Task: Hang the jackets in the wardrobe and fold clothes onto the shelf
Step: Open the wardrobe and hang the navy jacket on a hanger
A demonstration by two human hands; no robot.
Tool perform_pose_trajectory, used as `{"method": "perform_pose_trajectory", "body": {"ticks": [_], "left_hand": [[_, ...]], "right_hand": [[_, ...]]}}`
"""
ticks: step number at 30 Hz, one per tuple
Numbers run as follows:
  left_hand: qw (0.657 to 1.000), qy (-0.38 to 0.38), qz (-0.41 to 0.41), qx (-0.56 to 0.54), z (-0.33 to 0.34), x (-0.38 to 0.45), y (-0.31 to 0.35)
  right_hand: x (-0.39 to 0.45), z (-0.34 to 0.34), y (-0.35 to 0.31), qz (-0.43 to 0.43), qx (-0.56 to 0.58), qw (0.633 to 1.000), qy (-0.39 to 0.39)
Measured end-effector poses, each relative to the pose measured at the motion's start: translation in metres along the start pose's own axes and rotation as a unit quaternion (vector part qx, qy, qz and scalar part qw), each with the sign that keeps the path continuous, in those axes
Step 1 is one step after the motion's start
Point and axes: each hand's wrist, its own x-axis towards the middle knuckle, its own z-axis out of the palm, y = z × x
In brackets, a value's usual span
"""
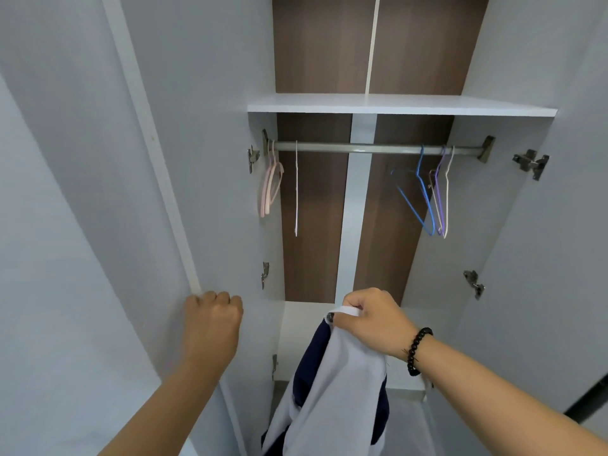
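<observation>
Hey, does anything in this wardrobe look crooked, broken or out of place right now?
Nothing looks damaged. The only slight oddity: the blue hanger hangs skewed on the rail, splayed away from the purple hanger beside it. The shelf sits level.

White shelf (401, 105) runs across top of wardrobe, flat, nothing seen lying on it. Under shelf, grey metal rail (362, 148) goes side to side, held by bracket at each end. Pink hangers (270, 184) hang on rail at far left end, close to side wall. Thin white hanger (296, 189) hangs just beside them. Blue hanger (419, 195) hangs near right end, tilted. Purple hanger (440, 192) and pale hanger (446, 192) hang just beside blue one. Middle of rail bare. White bottom board (306, 324) low down in wardrobe.
</observation>
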Motion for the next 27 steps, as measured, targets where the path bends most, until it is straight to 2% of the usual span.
{"method": "perform_pose_trajectory", "body": {"ticks": [2, 4, 6, 7, 8, 10, 13, 16, 18, 20, 22, 23, 25, 27], "left_hand": [[0.997, -0.021, -0.009, -0.07, -0.012, -0.006, 0.033], [0.967, -0.049, -0.043, -0.246, -0.021, -0.012, 0.073], [0.872, -0.137, -0.077, -0.464, -0.027, -0.021, 0.116], [0.834, -0.158, -0.065, -0.525, -0.028, -0.026, 0.138], [0.822, -0.166, -0.044, -0.543, -0.028, -0.031, 0.158], [0.83, -0.169, -0.017, -0.531, -0.021, -0.035, 0.194], [0.834, -0.177, -0.045, -0.521, -0.012, -0.025, 0.247], [0.771, -0.198, -0.138, -0.589, -0.007, -0.013, 0.284], [0.756, -0.193, -0.162, -0.605, -0.007, -0.009, 0.309], [0.752, -0.172, -0.145, -0.62, -0.013, -0.003, 0.329], [0.768, -0.143, -0.134, -0.61, -0.02, 0.011, 0.336], [0.783, -0.12, -0.127, -0.597, -0.019, 0.021, 0.336], [0.825, -0.082, -0.105, -0.549, -0.014, 0.041, 0.33], [0.88, -0.059, -0.05, -0.469, -0.009, 0.056, 0.326]], "right_hand": [[-0.002, -0.008, 0.006, -0.012, -0.014, 1.0, -0.018], [-0.006, -0.017, 0.014, -0.03, -0.026, 0.999, -0.03], [-0.012, -0.028, 0.024, -0.046, -0.04, 0.998, -0.031], [-0.014, -0.035, 0.03, -0.051, -0.045, 0.997, -0.029], [-0.016, -0.043, 0.037, -0.052, -0.047, 0.997, -0.026], [-0.021, -0.063, 0.052, -0.05, -0.043, 0.998, -0.022], [-0.029, -0.101, 0.082, -0.046, -0.043, 0.998, -0.004], [-0.042, -0.135, 0.104, -0.051, -0.03, 0.998, 0.009], [-0.052, -0.153, 0.117, -0.071, -0.022, 0.997, 0.012], [-0.057, -0.172, 0.132, -0.084, -0.028, 0.996, 0.028], [-0.059, -0.193, 0.145, -0.1, -0.085, 0.99, 0.051], [-0.06, -0.204, 0.152, -0.118, -0.145, 0.981, 0.062], [-0.06, -0.22, 0.163, -0.178, -0.28, 0.939, 0.088], [-0.055, -0.225, 0.171, -0.22, -0.34, 0.908, 0.108]]}}
